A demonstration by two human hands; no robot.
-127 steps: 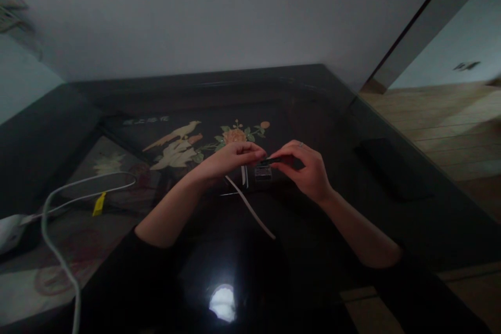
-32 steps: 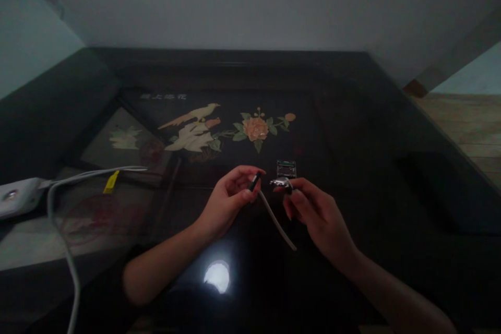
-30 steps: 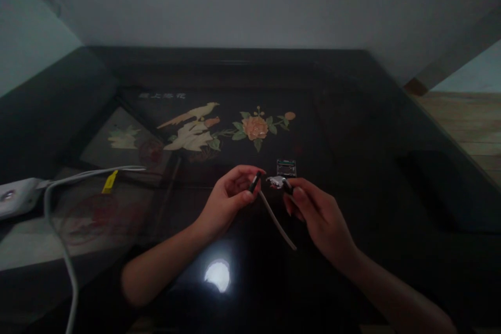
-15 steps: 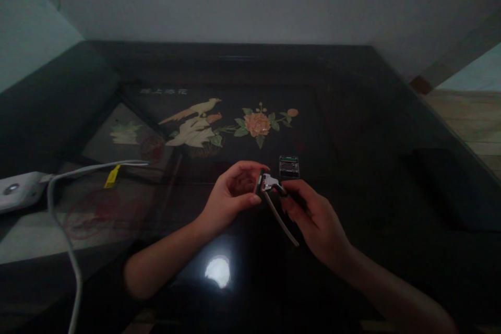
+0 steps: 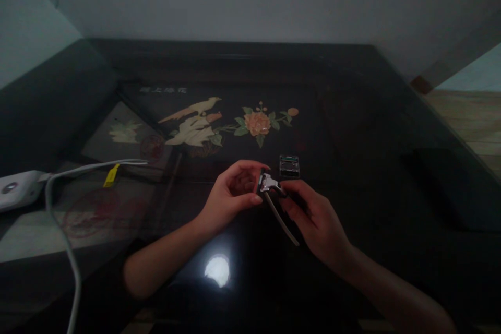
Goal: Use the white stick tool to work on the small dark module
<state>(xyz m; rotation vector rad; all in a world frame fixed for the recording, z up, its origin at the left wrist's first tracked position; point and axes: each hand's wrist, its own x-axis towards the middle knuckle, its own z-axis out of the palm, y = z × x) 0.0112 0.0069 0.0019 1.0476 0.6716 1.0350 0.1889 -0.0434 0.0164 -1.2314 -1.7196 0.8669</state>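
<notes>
My left hand [image 5: 230, 190] pinches a thin dark razor cartridge [image 5: 260, 180] between thumb and fingers. Against it sits the silver neck of a razor [image 5: 271, 183], whose dark handle runs into my right hand [image 5: 313, 216]; the fingers are closed round it and hide most of it. A slim pale strip [image 5: 282, 221] slants down from just below the razor; whether it is a part of it or a reflection, I cannot tell. Just beyond my right fingers lies a small clear case [image 5: 289, 166] with dark and green parts inside.
The dark glossy table [image 5: 352, 115] bears a bird and flower picture [image 5: 257, 123]. At left are a white device [image 5: 21, 190], a white cable [image 5: 64, 235] and a yellow tag [image 5: 111, 175]. A dark flat object [image 5: 454, 188] lies at right. A wall [image 5: 250, 0] borders the far edge.
The razor's silver neck has turned slightly in my right hand, still against the cartridge. My left hand keeps its pinch almost unmoved.
</notes>
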